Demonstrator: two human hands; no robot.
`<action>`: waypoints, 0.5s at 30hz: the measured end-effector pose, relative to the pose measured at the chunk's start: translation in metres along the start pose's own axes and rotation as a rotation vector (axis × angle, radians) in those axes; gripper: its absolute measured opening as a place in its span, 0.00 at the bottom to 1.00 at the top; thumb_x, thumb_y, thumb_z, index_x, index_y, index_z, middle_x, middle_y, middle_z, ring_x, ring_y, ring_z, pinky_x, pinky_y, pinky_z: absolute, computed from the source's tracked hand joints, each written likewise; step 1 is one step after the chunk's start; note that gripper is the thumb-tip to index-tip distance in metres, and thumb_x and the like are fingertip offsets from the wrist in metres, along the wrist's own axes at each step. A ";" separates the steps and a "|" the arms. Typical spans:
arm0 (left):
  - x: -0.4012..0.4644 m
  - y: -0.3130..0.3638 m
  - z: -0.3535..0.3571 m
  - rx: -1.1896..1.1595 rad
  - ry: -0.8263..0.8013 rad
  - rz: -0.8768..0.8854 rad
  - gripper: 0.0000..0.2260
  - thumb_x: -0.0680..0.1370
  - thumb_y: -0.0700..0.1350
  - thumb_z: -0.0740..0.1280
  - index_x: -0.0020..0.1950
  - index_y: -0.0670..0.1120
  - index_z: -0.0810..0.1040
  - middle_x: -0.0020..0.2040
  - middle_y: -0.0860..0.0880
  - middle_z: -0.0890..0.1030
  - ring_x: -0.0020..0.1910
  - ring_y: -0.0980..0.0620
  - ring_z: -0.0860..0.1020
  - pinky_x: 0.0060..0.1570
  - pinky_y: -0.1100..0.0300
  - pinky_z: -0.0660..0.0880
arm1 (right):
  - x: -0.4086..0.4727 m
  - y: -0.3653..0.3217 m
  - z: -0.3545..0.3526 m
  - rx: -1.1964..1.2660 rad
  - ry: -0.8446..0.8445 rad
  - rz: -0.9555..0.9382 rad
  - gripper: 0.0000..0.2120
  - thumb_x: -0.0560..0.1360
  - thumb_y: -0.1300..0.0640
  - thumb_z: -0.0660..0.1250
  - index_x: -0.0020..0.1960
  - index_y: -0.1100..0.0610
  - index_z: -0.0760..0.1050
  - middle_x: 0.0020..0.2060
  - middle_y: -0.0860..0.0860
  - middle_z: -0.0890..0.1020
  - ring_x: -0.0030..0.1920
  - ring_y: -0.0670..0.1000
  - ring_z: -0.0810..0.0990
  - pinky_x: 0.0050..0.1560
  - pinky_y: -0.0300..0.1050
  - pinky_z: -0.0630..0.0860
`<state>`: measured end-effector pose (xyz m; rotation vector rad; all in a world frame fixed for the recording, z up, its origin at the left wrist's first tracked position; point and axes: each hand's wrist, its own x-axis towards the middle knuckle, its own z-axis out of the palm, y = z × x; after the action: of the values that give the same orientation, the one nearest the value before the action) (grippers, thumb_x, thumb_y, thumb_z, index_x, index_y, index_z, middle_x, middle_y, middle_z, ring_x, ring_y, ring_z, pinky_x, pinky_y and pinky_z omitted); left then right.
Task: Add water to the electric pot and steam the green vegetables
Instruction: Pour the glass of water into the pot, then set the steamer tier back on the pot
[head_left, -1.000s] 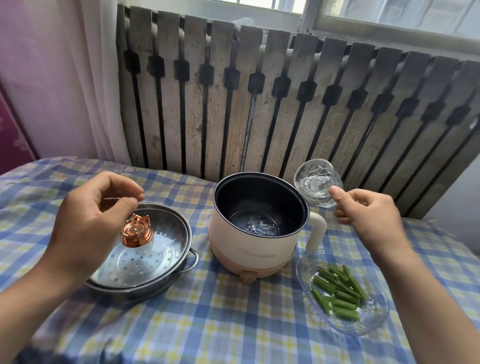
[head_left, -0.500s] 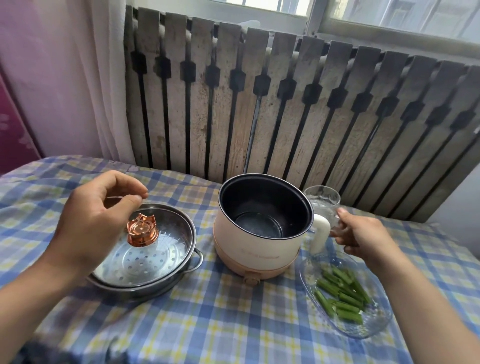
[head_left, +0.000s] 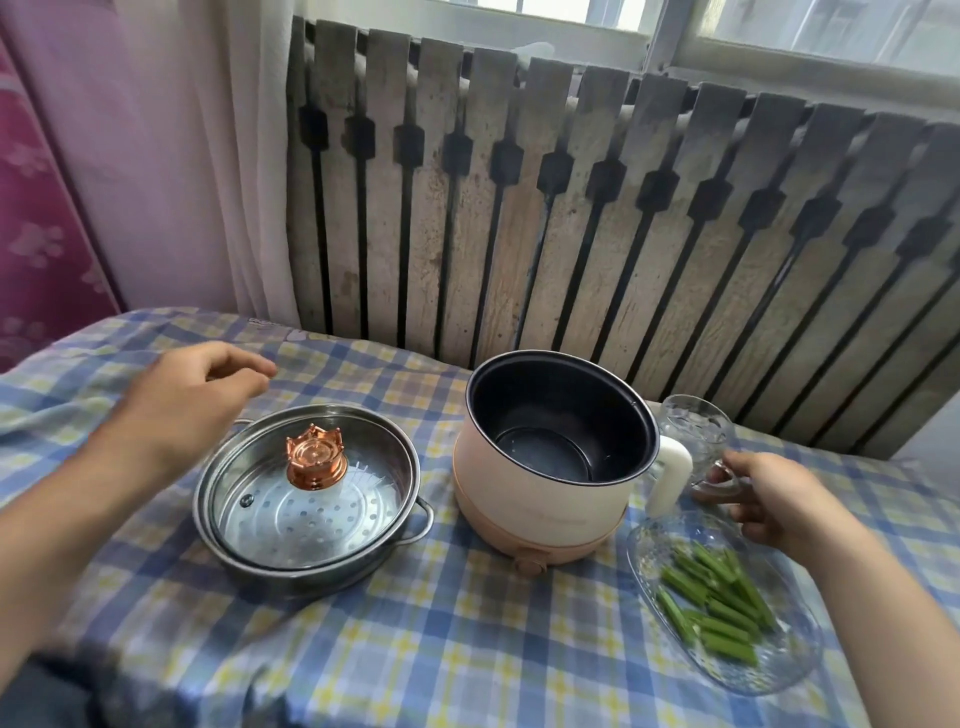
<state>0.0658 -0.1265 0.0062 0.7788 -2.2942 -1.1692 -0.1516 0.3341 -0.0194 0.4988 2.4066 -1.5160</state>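
The cream electric pot (head_left: 545, 499) stands open in the middle of the table, with a little water on its dark bottom. Behind its white handle an empty glass cup (head_left: 693, 431) stands upright on the cloth, and my right hand (head_left: 779, 499) curls around the cup's handle. Cut green vegetables (head_left: 719, 608) lie in a clear glass dish (head_left: 644, 545) at the front right. Left of the pot sits a steel steamer (head_left: 244, 556) under a glass lid with a copper crown knob (head_left: 315, 462). My left hand (head_left: 192, 400) hovers up and left of the knob, fingers apart and holding nothing.
A blue and yellow checked cloth (head_left: 457, 639) covers the table. A worn slatted radiator cover (head_left: 571, 234) runs close behind the table under a window. A white curtain (head_left: 223, 156) hangs at the back left.
My right hand tipped the glass cup upright and set it down behind the pot's handle. My left hand drew away from the lid knob, up and to the left. The view shifted right.
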 end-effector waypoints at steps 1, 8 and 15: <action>0.005 -0.005 -0.002 0.038 -0.027 -0.046 0.08 0.73 0.55 0.67 0.46 0.56 0.84 0.49 0.51 0.88 0.50 0.46 0.84 0.51 0.52 0.80 | 0.000 0.000 0.000 -0.032 0.020 -0.012 0.14 0.82 0.53 0.61 0.41 0.57 0.75 0.39 0.60 0.84 0.25 0.51 0.67 0.22 0.33 0.60; 0.033 -0.038 -0.007 0.197 -0.072 -0.175 0.18 0.72 0.59 0.66 0.44 0.46 0.85 0.48 0.39 0.89 0.50 0.35 0.86 0.60 0.38 0.82 | -0.023 -0.014 0.007 -0.267 0.435 -0.269 0.18 0.72 0.45 0.67 0.50 0.61 0.78 0.46 0.63 0.83 0.47 0.63 0.80 0.48 0.53 0.74; 0.037 -0.049 -0.009 0.062 -0.207 -0.345 0.14 0.88 0.41 0.66 0.45 0.38 0.83 0.39 0.39 0.83 0.35 0.44 0.79 0.40 0.57 0.77 | -0.123 -0.035 0.038 0.081 0.502 -0.910 0.03 0.73 0.60 0.68 0.44 0.53 0.77 0.31 0.50 0.80 0.34 0.54 0.77 0.33 0.46 0.71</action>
<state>0.0576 -0.1795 -0.0245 1.1619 -2.4374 -1.3885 -0.0535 0.2668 0.0403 -0.3240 3.2141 -1.9940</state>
